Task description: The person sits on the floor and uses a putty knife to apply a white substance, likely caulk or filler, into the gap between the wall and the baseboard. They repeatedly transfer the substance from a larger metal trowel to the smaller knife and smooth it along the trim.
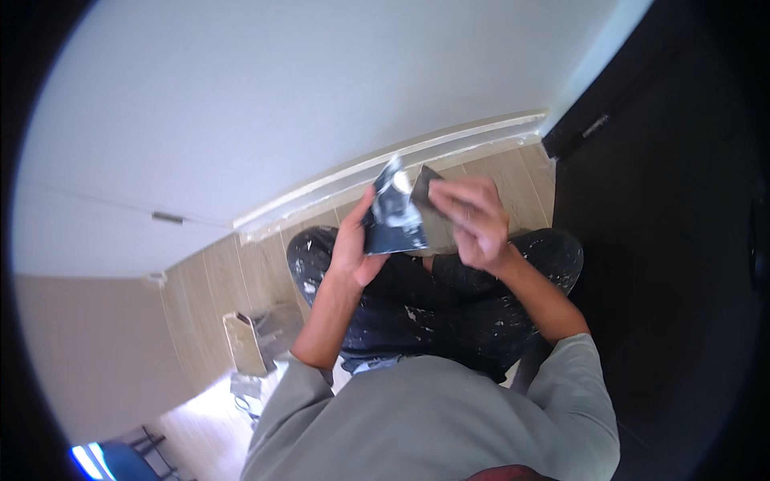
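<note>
My left hand [348,250] is closed on a dark flat plate [393,238], held tilted above my lap. White putty [394,204] is smeared over the plate's upper part, up to its far tip. Just to the right, my right hand [479,223] grips a dark, thin scraper [424,183] with its fingers pressed along the blade. The scraper's edge is close by the putty; I cannot tell whether it touches. Slight blur covers the right fingers, and they hide part of the scraper.
Ahead, a baseboard [385,160] with white smears runs along the foot of a pale wall [305,96]. A black door [658,264] stands close on the right. An open box-like container [247,346] sits on the wood floor [207,301] at left. My paint-spotted knees are bent below my hands.
</note>
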`<state>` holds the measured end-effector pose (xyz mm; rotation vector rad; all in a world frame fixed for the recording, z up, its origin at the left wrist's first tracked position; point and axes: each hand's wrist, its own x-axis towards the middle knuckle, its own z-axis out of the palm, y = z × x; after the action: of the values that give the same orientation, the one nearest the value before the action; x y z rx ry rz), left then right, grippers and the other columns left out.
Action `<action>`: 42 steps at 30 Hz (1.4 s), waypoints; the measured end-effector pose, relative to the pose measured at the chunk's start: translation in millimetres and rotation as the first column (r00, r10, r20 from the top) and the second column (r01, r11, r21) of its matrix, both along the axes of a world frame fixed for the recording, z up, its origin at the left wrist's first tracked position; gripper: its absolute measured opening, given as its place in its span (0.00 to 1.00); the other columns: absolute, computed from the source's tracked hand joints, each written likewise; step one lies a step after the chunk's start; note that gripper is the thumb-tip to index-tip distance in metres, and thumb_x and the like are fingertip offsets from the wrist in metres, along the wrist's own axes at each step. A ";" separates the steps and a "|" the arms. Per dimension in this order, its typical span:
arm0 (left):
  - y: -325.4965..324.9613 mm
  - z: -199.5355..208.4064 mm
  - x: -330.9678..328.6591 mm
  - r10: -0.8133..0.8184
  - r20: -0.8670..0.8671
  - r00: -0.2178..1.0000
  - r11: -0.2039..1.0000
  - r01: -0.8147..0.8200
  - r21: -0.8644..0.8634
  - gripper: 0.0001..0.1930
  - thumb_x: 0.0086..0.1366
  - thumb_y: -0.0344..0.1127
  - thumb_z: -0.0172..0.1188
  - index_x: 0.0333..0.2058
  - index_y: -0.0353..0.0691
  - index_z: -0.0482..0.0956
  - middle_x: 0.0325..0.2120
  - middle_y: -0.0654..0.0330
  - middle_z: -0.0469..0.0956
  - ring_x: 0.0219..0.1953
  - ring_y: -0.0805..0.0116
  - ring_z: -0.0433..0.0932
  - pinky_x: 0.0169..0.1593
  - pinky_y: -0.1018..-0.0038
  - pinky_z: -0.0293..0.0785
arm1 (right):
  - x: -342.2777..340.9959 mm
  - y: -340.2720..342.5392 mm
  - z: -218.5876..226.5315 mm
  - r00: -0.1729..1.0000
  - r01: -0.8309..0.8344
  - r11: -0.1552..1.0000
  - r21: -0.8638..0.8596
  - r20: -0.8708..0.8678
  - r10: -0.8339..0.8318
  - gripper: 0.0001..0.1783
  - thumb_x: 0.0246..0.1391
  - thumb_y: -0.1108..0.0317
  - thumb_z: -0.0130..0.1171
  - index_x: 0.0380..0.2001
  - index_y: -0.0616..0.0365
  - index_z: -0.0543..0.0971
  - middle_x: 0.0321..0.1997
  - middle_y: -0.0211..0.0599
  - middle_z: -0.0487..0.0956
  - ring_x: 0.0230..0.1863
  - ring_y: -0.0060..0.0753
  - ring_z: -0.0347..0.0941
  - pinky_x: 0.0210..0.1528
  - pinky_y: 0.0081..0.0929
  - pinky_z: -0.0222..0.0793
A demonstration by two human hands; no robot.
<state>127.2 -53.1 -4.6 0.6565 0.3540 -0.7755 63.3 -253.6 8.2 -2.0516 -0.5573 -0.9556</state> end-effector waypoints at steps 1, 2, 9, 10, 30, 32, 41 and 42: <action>-4.6 8.8 -2.7 -0.046 -0.016 0.999 0.998 0.046 -0.041 0.18 0.70 0.48 0.55 0.49 0.40 0.76 0.41 0.58 0.81 0.42 0.65 0.81 0.50 0.66 0.77 | -7.7 7.2 6.4 0.996 -0.055 0.995 -0.083 0.063 0.061 0.21 0.47 0.76 0.52 0.45 0.60 0.83 0.49 0.40 0.80 0.45 0.41 0.73 0.49 0.34 0.69; -6.4 12.9 -5.1 -0.056 0.016 0.998 0.998 0.057 -0.042 0.19 0.69 0.49 0.56 0.48 0.39 0.76 0.40 0.59 0.81 0.41 0.66 0.82 0.49 0.67 0.78 | -10.0 11.4 8.3 0.990 -0.076 0.992 -0.105 0.108 0.087 0.20 0.48 0.74 0.53 0.45 0.60 0.84 0.49 0.39 0.80 0.44 0.40 0.74 0.49 0.34 0.70; 10.7 42.8 -26.3 -0.029 0.207 0.978 0.999 0.020 0.046 0.20 0.69 0.49 0.57 0.46 0.35 0.76 0.38 0.58 0.82 0.38 0.69 0.83 0.44 0.70 0.80 | -1.1 -5.5 9.3 0.991 0.015 0.952 -0.305 0.132 0.027 0.21 0.44 0.76 0.57 0.44 0.58 0.84 0.49 0.36 0.81 0.44 0.39 0.73 0.47 0.33 0.70; 13.3 41.2 -27.4 -0.023 0.213 0.977 0.998 0.011 0.058 0.20 0.69 0.48 0.57 0.46 0.35 0.76 0.37 0.58 0.82 0.38 0.69 0.83 0.43 0.70 0.80 | 2.1 -11.8 8.0 0.992 0.031 0.941 -0.338 0.124 0.012 0.22 0.42 0.77 0.57 0.44 0.57 0.84 0.49 0.36 0.81 0.44 0.39 0.73 0.47 0.33 0.70; 45.3 49.5 -17.2 -0.101 0.448 0.888 0.956 -0.038 0.290 0.23 0.66 0.44 0.62 0.48 0.29 0.72 0.40 0.55 0.79 0.38 0.72 0.81 0.40 0.75 0.80 | 23.6 -8.9 73.6 0.988 -0.077 0.655 -0.752 0.031 0.152 0.20 0.41 0.73 0.63 0.43 0.48 0.84 0.45 0.21 0.80 0.46 0.31 0.70 0.48 0.35 0.64; 45.6 33.8 -14.5 -0.044 0.404 0.913 0.933 -0.107 0.345 0.23 0.66 0.43 0.62 0.50 0.29 0.72 0.41 0.54 0.79 0.39 0.69 0.81 0.43 0.72 0.79 | 24.4 -12.4 62.4 0.987 -0.106 0.662 -0.742 0.001 0.159 0.20 0.41 0.74 0.63 0.42 0.49 0.83 0.45 0.22 0.81 0.46 0.32 0.70 0.49 0.36 0.64; 129.0 -21.3 8.2 0.192 0.299 0.935 0.917 -0.279 0.284 0.17 0.71 0.42 0.54 0.51 0.37 0.76 0.43 0.59 0.81 0.42 0.67 0.81 0.49 0.69 0.77 | 68.2 -129.8 -93.0 0.908 0.275 0.954 -0.121 -0.293 -0.298 0.25 0.45 0.82 0.48 0.46 0.57 0.83 0.45 0.41 0.81 0.44 0.42 0.72 0.52 0.33 0.66; 140.7 -34.5 9.9 0.194 0.289 0.938 0.911 -0.281 0.302 0.17 0.71 0.43 0.54 0.51 0.37 0.76 0.43 0.59 0.81 0.43 0.67 0.81 0.50 0.69 0.77 | 74.7 -154.1 -123.6 0.866 0.401 0.916 -0.005 -0.322 -0.381 0.26 0.46 0.82 0.46 0.47 0.58 0.82 0.45 0.45 0.81 0.43 0.43 0.73 0.52 0.33 0.67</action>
<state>137.1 87.6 -39.1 1.0064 0.3289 -0.3879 138.0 -407.7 -115.4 -2.2467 0.0689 -0.8255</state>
